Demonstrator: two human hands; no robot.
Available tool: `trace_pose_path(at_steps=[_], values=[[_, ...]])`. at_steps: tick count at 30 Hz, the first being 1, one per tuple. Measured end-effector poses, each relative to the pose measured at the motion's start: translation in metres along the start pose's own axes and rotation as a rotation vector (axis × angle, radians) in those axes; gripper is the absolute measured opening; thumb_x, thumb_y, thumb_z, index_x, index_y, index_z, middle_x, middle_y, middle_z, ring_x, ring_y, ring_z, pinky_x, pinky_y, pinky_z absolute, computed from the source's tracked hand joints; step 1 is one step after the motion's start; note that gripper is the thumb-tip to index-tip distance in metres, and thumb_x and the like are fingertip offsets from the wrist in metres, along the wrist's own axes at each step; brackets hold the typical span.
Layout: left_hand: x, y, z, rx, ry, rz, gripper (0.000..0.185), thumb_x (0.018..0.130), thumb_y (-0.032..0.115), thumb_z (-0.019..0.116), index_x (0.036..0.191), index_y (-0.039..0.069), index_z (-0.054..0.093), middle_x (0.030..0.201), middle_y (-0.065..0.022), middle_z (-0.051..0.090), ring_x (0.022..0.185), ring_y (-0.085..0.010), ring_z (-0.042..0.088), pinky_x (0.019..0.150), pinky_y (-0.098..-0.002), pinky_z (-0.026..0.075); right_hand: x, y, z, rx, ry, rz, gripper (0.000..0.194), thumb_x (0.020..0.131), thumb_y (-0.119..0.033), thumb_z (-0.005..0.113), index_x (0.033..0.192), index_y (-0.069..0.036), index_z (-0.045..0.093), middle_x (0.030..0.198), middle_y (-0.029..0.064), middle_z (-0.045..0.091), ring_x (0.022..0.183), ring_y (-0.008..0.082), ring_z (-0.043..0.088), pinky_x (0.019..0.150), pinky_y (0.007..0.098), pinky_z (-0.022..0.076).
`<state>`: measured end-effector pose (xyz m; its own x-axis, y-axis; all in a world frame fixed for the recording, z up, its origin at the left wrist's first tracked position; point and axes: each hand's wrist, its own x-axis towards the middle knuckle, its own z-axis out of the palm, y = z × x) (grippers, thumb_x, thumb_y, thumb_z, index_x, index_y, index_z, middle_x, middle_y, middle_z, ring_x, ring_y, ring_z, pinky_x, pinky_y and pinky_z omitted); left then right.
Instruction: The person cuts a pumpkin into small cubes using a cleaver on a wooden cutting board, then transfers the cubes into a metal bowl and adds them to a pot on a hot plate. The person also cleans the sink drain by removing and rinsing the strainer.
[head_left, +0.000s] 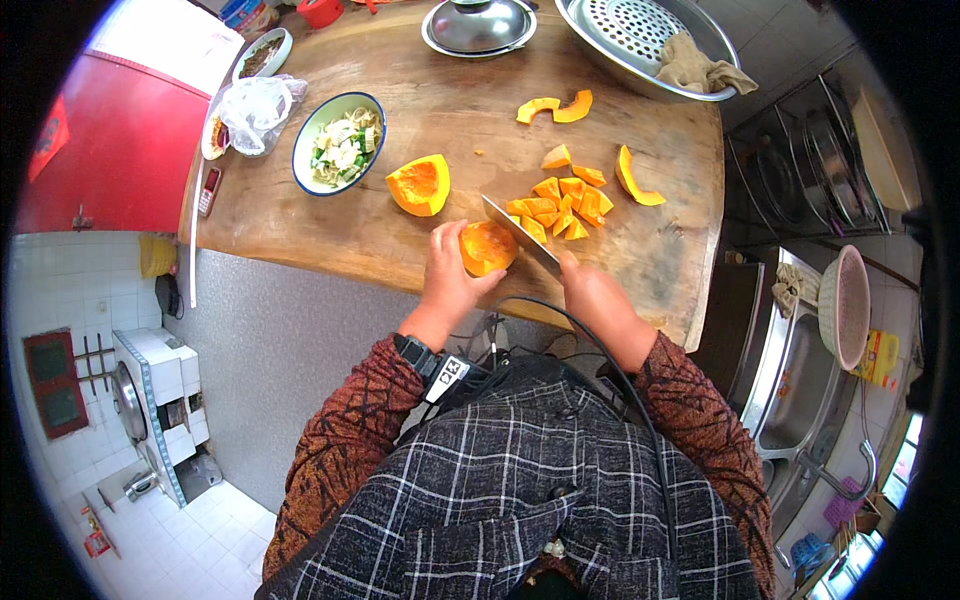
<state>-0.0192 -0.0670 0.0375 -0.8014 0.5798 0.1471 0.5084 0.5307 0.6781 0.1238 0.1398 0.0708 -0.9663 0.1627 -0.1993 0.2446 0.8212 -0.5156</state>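
My left hand (452, 266) grips a hollowed pumpkin piece (487, 249) near the front edge of the wooden table (645, 274). In my right hand (596, 300) is the handle of a kitchen knife (523, 231). Its blade slants up and left, close along the right side of the held piece; whether it touches the flesh I cannot tell. Just beyond the blade lies a heap of cut pumpkin chunks (574, 191). A larger pumpkin wedge (420, 185) rests to the left, hollow side showing. Curved pumpkin slices lie farther back (574, 107) and at the right (636, 180).
An enamel bowl of noodles and greens (343, 146) stands left, with a plastic bag (259, 109) and a mobile phone (210, 191) beyond it. At the back are a lidded dish (480, 28) and a metal basin (645, 82) with a cloth. A sink (799, 382) is at the right.
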Motion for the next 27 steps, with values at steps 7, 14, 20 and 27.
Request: trace_pose_path(at_steps=[7,14,20,27], values=[[0.000,-0.006,-0.004,0.004,-0.010,0.043,0.091,0.066,0.024,0.093,0.140,0.003,0.043,0.136,-0.0199,0.046,0.129,-0.0370,0.048,0.112,-0.0441,0.040,0.001,0.025,0.022,0.204,0.097,-0.002,0.020,0.094,-0.012,0.058,0.109,0.000,0.053,0.080,0.0273,0.068,0.076,0.0481,0.066,0.067,0.0570,0.0519],[-0.001,-0.012,-0.009,-0.032,-0.036,0.079,0.091,0.068,0.024,0.092,0.141,0.003,0.043,0.139,-0.0199,0.045,0.131,-0.0370,0.046,0.114,-0.0443,0.039,0.000,0.025,0.016,0.250,0.088,0.028,0.017,0.095,-0.013,0.058,0.107,-0.001,0.054,0.082,0.0270,0.068,0.078,0.0475,0.068,0.070,0.0552,0.0543],[-0.011,-0.005,0.004,0.005,-0.012,0.010,0.093,0.066,0.024,0.093,0.141,0.002,0.042,0.138,-0.0205,0.044,0.130,-0.0383,0.046,0.113,-0.0443,0.040,0.008,-0.021,0.015,-0.074,-0.035,0.058,0.028,0.085,-0.001,0.057,0.112,0.000,0.051,0.081,0.0241,0.069,0.075,0.0450,0.068,0.065,0.0544,0.0543],[-0.019,-0.010,0.009,0.008,0.045,0.013,0.101,0.063,0.025,0.095,0.144,0.001,0.038,0.140,-0.0216,0.041,0.132,-0.0399,0.044,0.114,-0.0444,0.039,0.010,-0.007,0.012,0.126,0.132,0.016,0.017,0.099,-0.014,0.053,0.109,-0.001,0.048,0.079,0.0277,0.066,0.072,0.0480,0.064,0.063,0.0573,0.0500]])
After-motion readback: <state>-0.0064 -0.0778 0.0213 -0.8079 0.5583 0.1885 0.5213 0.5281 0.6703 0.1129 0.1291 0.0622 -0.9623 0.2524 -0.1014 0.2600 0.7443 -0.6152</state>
